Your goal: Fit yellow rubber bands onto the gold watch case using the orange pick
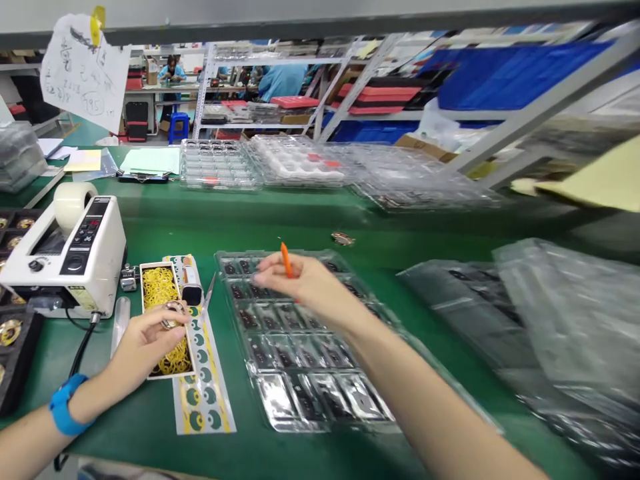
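Note:
My left hand [145, 337], with a blue wristband [70, 403], is closed, pinching a small round shiny metal part [173, 310], which looks like a watch case. It is over a white box [146, 293] of yellow rings [159, 285]. My right hand [300, 277] hovers over the far part of a clear plastic tray [267, 423] with small dark parts in its compartments. An orange pen-like tool [285, 259] sticks up between its fingers; the thumb and forefinger are close together, and whether anything tiny is between them I cannot tell.
A white tape dispenser [95, 247] stands left, by a dark tray [20, 363] of round metal parts. Tweezers [209, 293] and a cut-out sticker sheet [203, 373] lie beside the box. Another metal part [343, 238] lies behind the tray. Plastic bags [560, 320] are at right.

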A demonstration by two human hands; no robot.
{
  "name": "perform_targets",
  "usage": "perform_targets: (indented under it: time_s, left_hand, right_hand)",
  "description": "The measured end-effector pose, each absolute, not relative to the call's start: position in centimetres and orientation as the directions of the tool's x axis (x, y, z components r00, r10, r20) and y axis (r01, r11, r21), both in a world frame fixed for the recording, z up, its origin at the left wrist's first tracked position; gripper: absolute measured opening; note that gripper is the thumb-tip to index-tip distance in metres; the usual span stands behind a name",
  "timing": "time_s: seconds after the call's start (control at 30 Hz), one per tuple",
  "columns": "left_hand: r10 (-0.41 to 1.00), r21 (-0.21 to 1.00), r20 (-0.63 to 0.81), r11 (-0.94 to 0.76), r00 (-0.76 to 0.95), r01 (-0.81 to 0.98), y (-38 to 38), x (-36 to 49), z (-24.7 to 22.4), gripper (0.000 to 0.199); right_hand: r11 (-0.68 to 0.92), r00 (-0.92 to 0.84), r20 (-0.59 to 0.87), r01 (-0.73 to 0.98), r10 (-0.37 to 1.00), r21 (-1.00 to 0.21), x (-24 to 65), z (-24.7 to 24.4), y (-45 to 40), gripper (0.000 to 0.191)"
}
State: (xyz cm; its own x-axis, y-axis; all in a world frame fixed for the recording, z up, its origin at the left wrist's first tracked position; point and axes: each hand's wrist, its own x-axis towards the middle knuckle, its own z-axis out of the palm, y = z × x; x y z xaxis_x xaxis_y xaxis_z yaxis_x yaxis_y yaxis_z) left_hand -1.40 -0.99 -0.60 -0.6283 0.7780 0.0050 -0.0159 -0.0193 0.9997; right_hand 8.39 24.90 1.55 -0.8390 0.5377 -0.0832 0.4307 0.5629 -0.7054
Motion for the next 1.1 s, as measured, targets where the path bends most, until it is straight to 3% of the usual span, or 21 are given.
perform_targets:
  time_s: [0.07, 0.13, 0.33, 0.43, 0.53, 0.63, 0.7, 0.77, 0.87, 0.97, 1.1]
  left_hand:
    - [0.822, 0.996, -0.059, 0.012, -0.566, -0.087, -1.1, -1.2, -0.6, 0.030]
    - [0.858, 0.980, -0.129, 0.035, -0.497, -0.194, -1.2, -0.9, -0.6, 0.034]
    - [0.873, 0.861, -0.312, 0.093, -0.375, -0.501, -1.3, -0.7, 0.0, 0.032]
    - [0.857, 0.825, -0.340, 0.075, -0.388, -0.560, -1.1, -0.9, 0.2, 0.033]
    - [0.840, 0.821, -0.356, 0.071, -0.409, -0.567, -1.1, -1.0, 0.1, 0.034]
    - [0.853, 0.812, -0.361, 0.088, -0.376, -0.577, -1.1, -0.9, 0.0, 0.034]
    - [0.865, 0.795, -0.374, 0.113, -0.335, -0.596, -1.2, -0.9, 0.0, 0.032]
    - [0.868, 0.788, -0.378, 0.119, -0.321, -0.605, -1.3, -0.8, 0.1, 0.026]
    - [0.888, 0.830, -0.284, 0.037, -0.363, -0.557, -1.3, -0.8, 0.1, 0.017]
    - [0.913, 0.872, -0.158, -0.050, -0.376, -0.488, -1.2, -0.6, -0.1, 0.037]
    - [0.911, 0.931, -0.101, -0.055, -0.399, -0.361, -1.3, -0.3, -0.6, 0.046]
  right_hand:
    - [0.429, -0.938, -0.023, 0.180, 0.347, -0.885, 8.7, 1.5, 20.4, 0.035]
    - [0.297, -0.969, 0.056, 0.020, 0.242, -0.955, 8.9, 1.2, 16.6, 0.036]
    - [0.447, -0.930, 0.319, -0.212, 0.180, -0.869, 9.7, 0.3, 13.2, 0.029]
    - [0.585, -0.858, 0.506, -0.367, 0.088, -0.724, 10.1, 0.6, 14.1, 0.031]
    - [0.800, -0.736, 0.673, -0.450, -0.080, -0.396, 10.3, 0.6, 14.7, 0.027]
    - [0.898, -0.654, 0.713, -0.433, -0.253, -0.078, 10.5, 0.1, 14.8, 0.022]
    - [0.896, -0.620, 0.731, -0.444, -0.285, -0.027, 10.5, -0.3, 14.6, 0.021]
    - [0.886, -0.620, 0.755, -0.449, -0.213, -0.119, 10.6, -0.3, 14.4, 0.022]
    - [0.802, -0.696, 0.706, -0.344, 0.131, -0.488, 10.5, 0.1, 14.3, 0.022]
    - [0.518, -0.811, 0.419, -0.172, 0.409, -0.838, 10.1, 0.2, 14.3, 0.013]
    - [0.136, -0.898, 0.100, -0.046, 0.428, -0.990, 9.6, -0.5, 14.5, 0.014]
